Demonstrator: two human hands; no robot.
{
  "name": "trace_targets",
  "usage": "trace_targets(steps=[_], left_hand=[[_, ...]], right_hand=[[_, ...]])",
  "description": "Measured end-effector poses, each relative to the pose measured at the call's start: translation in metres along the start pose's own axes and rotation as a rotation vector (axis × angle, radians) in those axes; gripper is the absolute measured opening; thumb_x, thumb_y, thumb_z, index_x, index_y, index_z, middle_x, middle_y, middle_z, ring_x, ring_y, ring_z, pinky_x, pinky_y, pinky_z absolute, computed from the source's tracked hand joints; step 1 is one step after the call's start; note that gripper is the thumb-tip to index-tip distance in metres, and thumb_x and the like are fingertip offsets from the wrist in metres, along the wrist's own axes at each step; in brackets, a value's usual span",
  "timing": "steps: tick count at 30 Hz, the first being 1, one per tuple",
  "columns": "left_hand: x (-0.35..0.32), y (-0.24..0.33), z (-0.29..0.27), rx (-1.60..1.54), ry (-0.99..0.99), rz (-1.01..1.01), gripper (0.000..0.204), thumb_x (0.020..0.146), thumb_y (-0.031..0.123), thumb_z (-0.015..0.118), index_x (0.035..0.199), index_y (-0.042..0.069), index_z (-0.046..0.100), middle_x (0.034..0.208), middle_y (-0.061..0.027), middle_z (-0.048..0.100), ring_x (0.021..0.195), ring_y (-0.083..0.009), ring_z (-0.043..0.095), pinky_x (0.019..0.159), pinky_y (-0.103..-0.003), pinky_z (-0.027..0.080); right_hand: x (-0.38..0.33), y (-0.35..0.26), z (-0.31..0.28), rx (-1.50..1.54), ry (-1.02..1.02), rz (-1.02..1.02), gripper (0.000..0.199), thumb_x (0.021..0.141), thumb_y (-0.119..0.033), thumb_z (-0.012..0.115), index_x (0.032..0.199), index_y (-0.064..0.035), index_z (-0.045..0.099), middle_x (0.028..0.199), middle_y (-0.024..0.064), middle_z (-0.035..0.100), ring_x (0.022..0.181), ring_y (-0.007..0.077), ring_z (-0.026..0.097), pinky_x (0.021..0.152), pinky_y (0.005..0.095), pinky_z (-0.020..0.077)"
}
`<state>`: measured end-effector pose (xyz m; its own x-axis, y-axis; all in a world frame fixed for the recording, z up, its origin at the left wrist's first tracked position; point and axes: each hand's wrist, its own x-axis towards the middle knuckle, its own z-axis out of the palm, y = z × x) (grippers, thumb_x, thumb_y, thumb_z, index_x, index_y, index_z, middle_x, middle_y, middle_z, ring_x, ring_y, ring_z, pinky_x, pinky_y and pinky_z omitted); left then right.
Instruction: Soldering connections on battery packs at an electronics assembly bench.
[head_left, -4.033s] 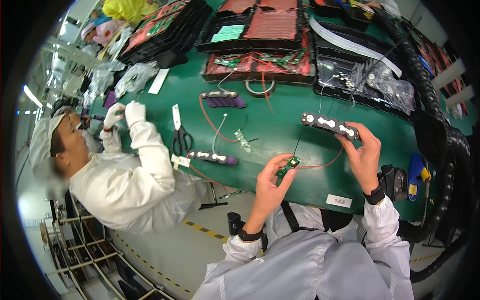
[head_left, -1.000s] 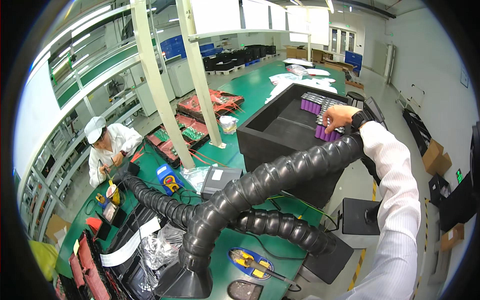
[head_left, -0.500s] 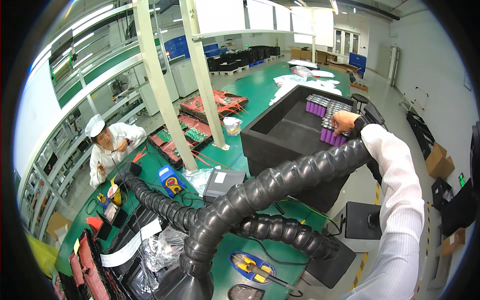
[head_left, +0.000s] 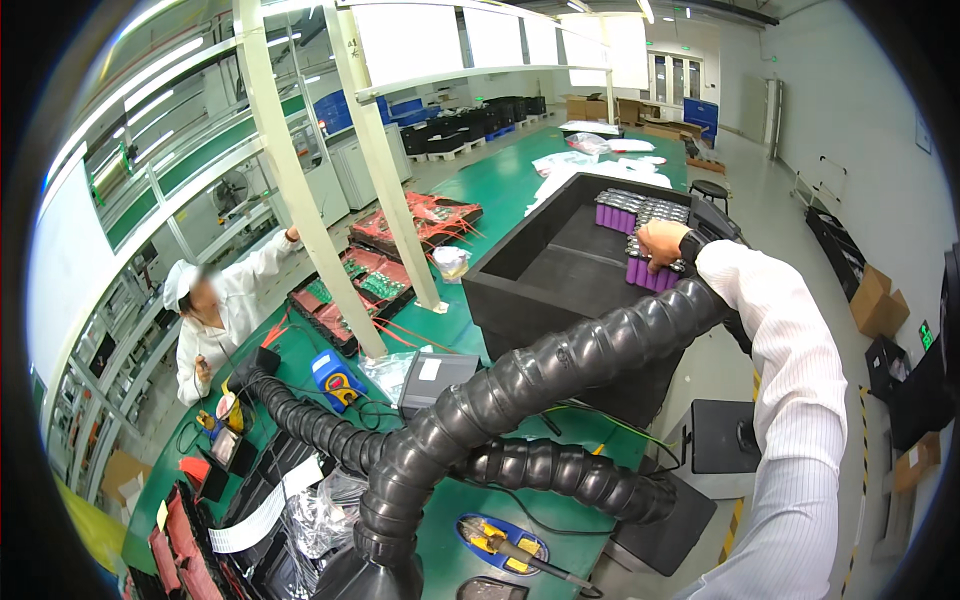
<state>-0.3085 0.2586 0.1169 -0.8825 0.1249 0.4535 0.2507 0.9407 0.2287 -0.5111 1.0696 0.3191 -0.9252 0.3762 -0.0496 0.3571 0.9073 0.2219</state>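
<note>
My right hand reaches far out over a large black foam box at the back right. Its fingers are bent and closed on a group of purple battery cells standing upright near the box's right wall. More purple cells with silver tops stand in rows behind the hand. A black band circles the wrist, below a white striped sleeve. The fingertips are partly hidden against the cells. My left hand is out of view.
Thick black ribbed fume hoses cross in front of the box. On the green table lie a soldering iron on a blue stand, a blue-yellow device, a grey box and red-lined trays. A co-worker sits at the left.
The co-worker has stretched an arm out toward the far side. The whole view has shifted slightly. My right hand stays at the same battery cells.
</note>
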Motion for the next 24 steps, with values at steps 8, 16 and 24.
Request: trace_targets(steps=[8,16,24], left_hand=[[0.001,-0.003,0.001,0.001,-0.027,0.012,0.029,0.09,0.01,0.076,0.119,0.007,0.072,0.121,-0.0153,0.067,0.113,-0.0388,0.06,0.102,-0.052,0.045],[0.003,0.006,-0.003,-0.009,-0.043,-0.027,0.029,0.091,0.012,0.075,0.12,0.007,0.073,0.121,-0.0166,0.067,0.112,-0.04,0.059,0.102,-0.052,0.045],[0.004,0.007,-0.002,0.001,-0.048,-0.061,0.029,0.091,0.012,0.075,0.12,0.007,0.073,0.122,-0.0169,0.067,0.112,-0.0401,0.058,0.102,-0.052,0.045]], right_hand=[[-0.002,0.003,0.005,0.033,0.068,0.003,0.054,0.062,-0.029,0.098,0.104,-0.0062,0.073,0.101,0.0147,0.076,0.103,0.0361,0.074,0.091,0.0456,0.0589],[0.009,0.016,0.014,0.084,0.081,-0.041,0.046,0.063,-0.022,0.094,0.098,-0.0043,0.071,0.093,0.0153,0.075,0.098,0.0356,0.073,0.087,0.0444,0.0581],[0.022,0.017,0.02,-0.036,-0.006,-0.051,0.051,0.061,-0.029,0.097,0.096,-0.0048,0.068,0.095,0.0165,0.072,0.098,0.037,0.071,0.087,0.0449,0.0568]])
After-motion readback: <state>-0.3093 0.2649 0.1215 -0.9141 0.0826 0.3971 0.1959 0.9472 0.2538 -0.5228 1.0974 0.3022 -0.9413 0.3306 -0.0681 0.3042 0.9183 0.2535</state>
